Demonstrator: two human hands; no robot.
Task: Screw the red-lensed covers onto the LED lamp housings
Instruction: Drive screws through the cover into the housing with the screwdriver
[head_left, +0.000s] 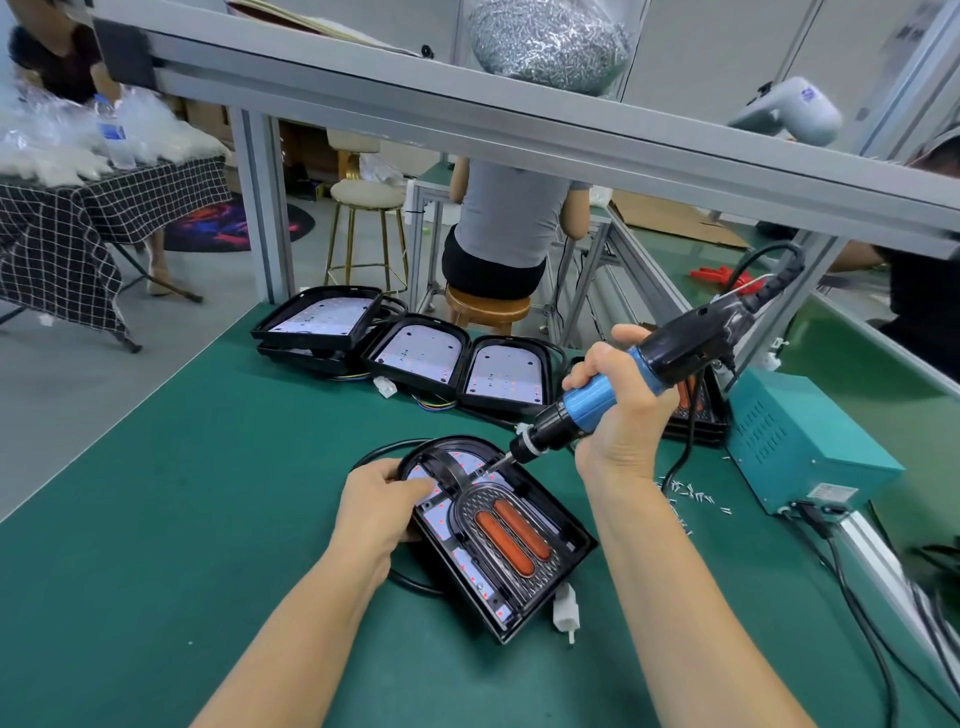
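The right hand (618, 400) is wrapping its grip fully round the blue-and-black electric screwdriver (618, 387), whose bit is meeting a screw point near the curved top of the black LED lamp housing (566, 566). That housing is lying on the green-matted counter (208, 493) in front of the person, with the clear cover carrying two red oblong lenses (511, 535) seated inside it. The left hand (384, 499) is pressing down on the housing's top left edge, fingers bent over the rim and thumb laid on the cover.

To drive this screw well, the bit probably wants to be standing square to the hole, with the left hand keeping the cover from creeping.

Three open housings with bare white LED boards (415, 348) are waiting further back, holding no covers. Small loose screws (693, 496) are lying scattered beside the teal power box (800, 441). Overhead, a clear bag (550, 41) is bulging with silver screws.
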